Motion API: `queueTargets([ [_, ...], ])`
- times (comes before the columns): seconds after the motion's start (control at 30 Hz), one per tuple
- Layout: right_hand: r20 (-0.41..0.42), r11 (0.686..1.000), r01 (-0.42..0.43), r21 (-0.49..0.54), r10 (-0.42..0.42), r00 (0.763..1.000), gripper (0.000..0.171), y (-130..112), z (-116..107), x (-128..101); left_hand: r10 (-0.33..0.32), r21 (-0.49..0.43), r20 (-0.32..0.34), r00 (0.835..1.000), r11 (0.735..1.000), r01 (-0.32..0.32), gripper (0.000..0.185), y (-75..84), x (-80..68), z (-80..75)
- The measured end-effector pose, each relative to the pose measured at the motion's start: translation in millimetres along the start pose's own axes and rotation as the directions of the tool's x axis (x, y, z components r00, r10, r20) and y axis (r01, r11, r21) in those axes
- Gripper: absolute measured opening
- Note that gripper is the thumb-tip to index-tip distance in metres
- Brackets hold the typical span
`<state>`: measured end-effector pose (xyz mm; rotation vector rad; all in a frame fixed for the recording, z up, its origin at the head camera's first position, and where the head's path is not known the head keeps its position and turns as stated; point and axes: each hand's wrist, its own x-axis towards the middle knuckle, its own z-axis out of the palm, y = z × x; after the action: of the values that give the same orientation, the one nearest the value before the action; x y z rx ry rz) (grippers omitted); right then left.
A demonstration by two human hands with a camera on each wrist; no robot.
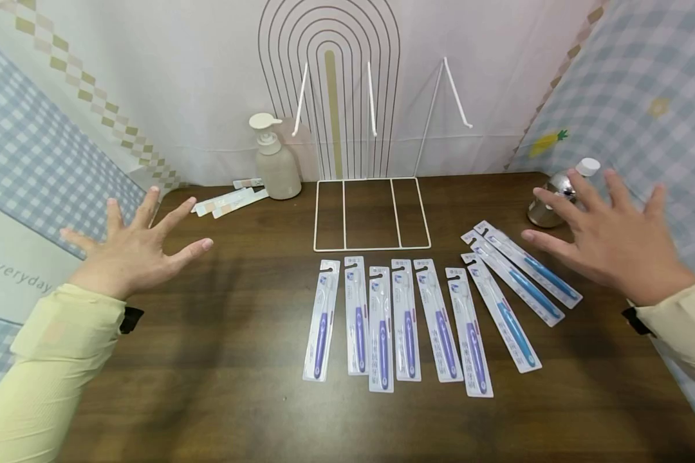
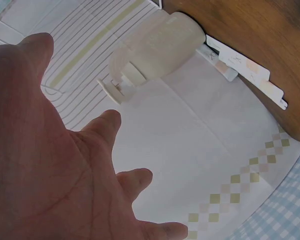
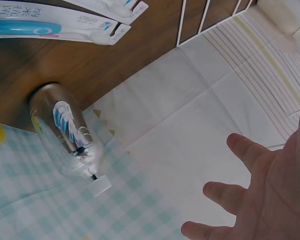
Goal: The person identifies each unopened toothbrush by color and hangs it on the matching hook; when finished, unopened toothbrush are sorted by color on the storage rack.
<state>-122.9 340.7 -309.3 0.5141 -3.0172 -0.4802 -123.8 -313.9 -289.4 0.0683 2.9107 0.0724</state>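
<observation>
Both hands hover over the table with fingers spread and nothing held. The left hand (image 1: 133,251) is at the left, nearest some small flat packets (image 1: 231,200) and a beige pump bottle (image 1: 278,164). At the right, the right hand (image 1: 620,238) partly covers a silvery bottle with a white cap (image 1: 547,206). Packaged toothbrushes lie in a row: several purple ones (image 1: 408,321) in the middle and three blue ones (image 1: 515,334) fanned out at the right. Behind them stands a white wire rack (image 1: 372,248) with three upward-slanting prongs.
A white curtain (image 1: 208,77) with a rainbow line pattern hangs behind the rack. Blue checked cloth (image 1: 52,109) borders the left, and a similar cloth (image 1: 631,96) the right. The dark wooden table (image 1: 237,386) extends in front of the toothbrushes.
</observation>
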Motion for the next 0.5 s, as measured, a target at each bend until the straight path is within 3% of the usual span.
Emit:
queueTargets([
  [0.17,-0.011,1.000,0.011,-0.005,-0.011,1.000,0.076,3,-1,-2,-0.001,-0.009,0.000,1.000,1.000,0.001,0.089,-3.0,-0.1,0.5],
  [0.4,-0.036,0.983,0.123,-0.138,-0.129,0.991,0.125,7,-6,-12,0.003,-0.015,-0.018,1.000,1.000,-0.003,0.089,-4.6,1.3,1.1],
  [0.5,-0.049,0.978,0.138,-0.159,-0.147,0.988,0.130,7,-7,-12,0.008,-0.012,-0.014,1.000,1.000,-0.008,0.090,-4.9,0.8,1.1],
])
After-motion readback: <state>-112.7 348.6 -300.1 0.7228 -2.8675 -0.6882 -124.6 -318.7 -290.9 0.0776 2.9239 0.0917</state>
